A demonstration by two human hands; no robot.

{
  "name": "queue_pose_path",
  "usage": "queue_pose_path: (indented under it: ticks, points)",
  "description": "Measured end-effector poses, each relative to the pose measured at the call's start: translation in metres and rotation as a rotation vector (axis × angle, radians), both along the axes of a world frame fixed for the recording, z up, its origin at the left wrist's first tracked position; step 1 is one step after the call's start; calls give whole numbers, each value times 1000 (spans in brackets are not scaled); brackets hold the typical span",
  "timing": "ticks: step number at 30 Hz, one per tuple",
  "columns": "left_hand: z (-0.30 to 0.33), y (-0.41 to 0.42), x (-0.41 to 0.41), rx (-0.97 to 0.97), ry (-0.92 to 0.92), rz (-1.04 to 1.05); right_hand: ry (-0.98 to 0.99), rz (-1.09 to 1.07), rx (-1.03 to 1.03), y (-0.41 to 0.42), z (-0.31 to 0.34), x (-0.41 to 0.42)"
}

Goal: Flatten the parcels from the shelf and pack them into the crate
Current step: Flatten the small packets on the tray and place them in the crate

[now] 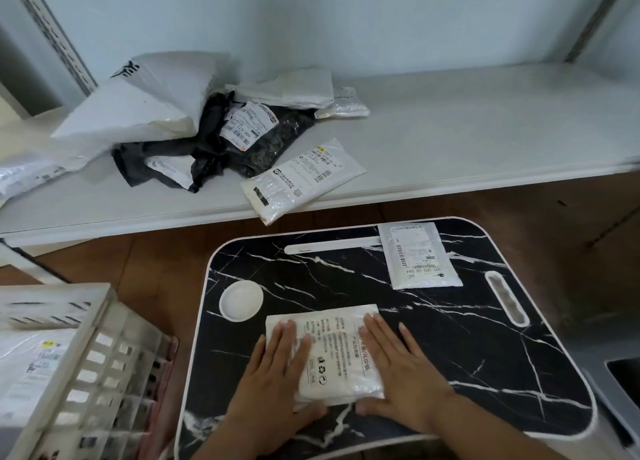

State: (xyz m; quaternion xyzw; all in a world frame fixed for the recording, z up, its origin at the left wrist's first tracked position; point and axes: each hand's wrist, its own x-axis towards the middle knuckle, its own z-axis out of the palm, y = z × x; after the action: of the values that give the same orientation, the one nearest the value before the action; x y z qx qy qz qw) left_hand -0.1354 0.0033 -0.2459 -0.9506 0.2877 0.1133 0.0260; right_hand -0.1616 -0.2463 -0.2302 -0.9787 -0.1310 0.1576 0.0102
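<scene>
Both flat, open-fingered hands, left hand [277, 373] and right hand [401, 373], press a soft white printed parcel [332, 352] on the near black marble-patterned tray table [450, 338], while several parcels remain on the far white shelf [485, 130] and some fill the pale slatted plastic crate [97, 355] left.

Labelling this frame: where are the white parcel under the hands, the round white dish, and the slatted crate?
White parcel [337, 352], head view, printed middle.
Round white dish [241, 300], head view, centre.
Slatted crate [104, 362], head view, side wall.
</scene>
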Motion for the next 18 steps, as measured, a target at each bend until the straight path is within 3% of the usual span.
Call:
queue_pose_path:
  ticks: [3,5,7,9,13,15,18]
  points:
    - [7,-5,4,-6,16,-24,14,30,-38,-2,15,3]
    - [18,-17,-1,0,21,-77,134,68,-44,4,30,1]
    - [37,-31,-9,-10,117,-111,80,93,-62,13,39,0]
    - [46,-38,-19,102,150,-73,32,34,12,21,44,-2]
    - [57,-44,-22,124,94,49,-121,-370,559,33,51,-3]
    - [66,-41,-18,56,38,111,-102,-598,859,35,63,3]
    - [87,-35,-11,-314,20,373,-78,-789,1280,37,87,14]
